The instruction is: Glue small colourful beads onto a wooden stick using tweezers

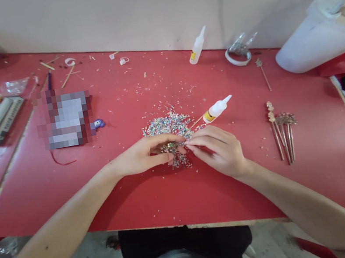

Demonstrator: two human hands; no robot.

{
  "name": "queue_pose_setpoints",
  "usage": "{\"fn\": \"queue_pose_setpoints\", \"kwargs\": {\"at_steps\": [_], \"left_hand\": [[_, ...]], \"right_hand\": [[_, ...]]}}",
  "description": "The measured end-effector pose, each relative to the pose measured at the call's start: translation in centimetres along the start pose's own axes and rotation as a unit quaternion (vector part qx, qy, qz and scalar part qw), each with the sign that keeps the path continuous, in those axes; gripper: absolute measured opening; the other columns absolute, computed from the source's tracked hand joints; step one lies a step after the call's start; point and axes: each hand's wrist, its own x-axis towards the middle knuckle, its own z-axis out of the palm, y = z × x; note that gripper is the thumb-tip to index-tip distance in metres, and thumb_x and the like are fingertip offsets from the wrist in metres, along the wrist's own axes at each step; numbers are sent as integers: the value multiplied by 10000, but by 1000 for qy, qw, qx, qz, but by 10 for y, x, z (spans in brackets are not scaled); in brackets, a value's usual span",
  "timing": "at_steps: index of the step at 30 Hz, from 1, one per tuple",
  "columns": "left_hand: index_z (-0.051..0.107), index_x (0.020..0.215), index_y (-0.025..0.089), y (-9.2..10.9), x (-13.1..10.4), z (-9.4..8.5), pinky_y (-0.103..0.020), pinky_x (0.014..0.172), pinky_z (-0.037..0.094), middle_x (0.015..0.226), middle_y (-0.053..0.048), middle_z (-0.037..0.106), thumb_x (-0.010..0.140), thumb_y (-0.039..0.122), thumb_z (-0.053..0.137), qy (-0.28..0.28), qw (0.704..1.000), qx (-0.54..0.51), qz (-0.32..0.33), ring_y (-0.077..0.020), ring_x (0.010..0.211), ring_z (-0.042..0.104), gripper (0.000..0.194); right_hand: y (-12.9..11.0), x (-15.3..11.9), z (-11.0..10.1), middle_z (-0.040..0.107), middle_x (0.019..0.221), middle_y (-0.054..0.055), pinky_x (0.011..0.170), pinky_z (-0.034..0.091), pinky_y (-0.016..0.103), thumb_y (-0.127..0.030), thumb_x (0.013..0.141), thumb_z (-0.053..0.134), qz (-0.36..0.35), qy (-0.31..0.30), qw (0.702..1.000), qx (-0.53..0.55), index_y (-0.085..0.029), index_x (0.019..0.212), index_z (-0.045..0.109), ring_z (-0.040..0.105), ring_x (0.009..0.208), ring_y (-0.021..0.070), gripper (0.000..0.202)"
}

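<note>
My left hand [158, 149] is closed, its fingers curled around a small, shiny metallic ornament [169, 148]. My right hand [218, 150] meets it with thumb and index finger pinched at the ornament's right end; what lies between those fingertips is too small to make out. Beneath and behind both hands spreads a pile of glittering sequin-like flakes [168, 124]. Just beyond the right fingers a thin wooden stick [195, 122] slants up toward a glue bottle [217, 109] with a pointed nozzle. Whether a hand holds that stick, I cannot tell.
To the right lie several hairpin-like sticks [282, 127] with ornate heads, and a single one [263, 75] farther back. Another glue bottle [198, 46], a tape roll [238, 56] and a white bucket [307, 40] line the wall. A blurred-out phone-like object [67, 121] sits left.
</note>
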Motion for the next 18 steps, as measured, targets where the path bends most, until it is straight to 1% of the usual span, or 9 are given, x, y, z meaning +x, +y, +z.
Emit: {"fn": "queue_pose_setpoints", "kwargs": {"at_steps": [5, 10, 15, 18], "left_hand": [[535, 1306, 142, 0, 0, 0, -286, 850, 536, 1168, -113, 677, 896, 148, 575, 7, 1000, -15, 0, -149, 972, 647, 412], [537, 1303, 134, 0, 0, 1, -283, 842, 535, 1161, -112, 681, 891, 135, 580, 8, 1000, -26, -1, -110, 844, 650, 415], [548, 1292, 135, 0, 1, 1, -272, 834, 535, 1160, -115, 686, 886, 125, 582, 7, 999, -32, 6, -118, 880, 653, 408], [544, 1298, 135, 0, 0, 1, -258, 827, 534, 1157, -111, 689, 884, 121, 584, 7, 999, -36, 1, -100, 841, 651, 416]], "right_hand": [[1, -1, 0, 706, 886, 43, 727, 571, 306, -103, 856, 630, -2, 0, 1000, -3, -208, 971, 662, 672, 797, 160, 159], [2, -1, 0, 706, 876, 53, 728, 570, 304, -82, 838, 646, -14, 4, 1000, -8, -181, 959, 653, 667, 793, 160, 156], [2, 0, 0, 710, 875, 43, 705, 564, 300, -90, 853, 629, -26, 1, 1000, -17, -193, 967, 641, 657, 774, 151, 154], [1, 1, -1, 714, 875, 36, 681, 554, 292, -99, 861, 624, -33, -5, 999, -35, -204, 966, 637, 651, 754, 146, 149]]}}
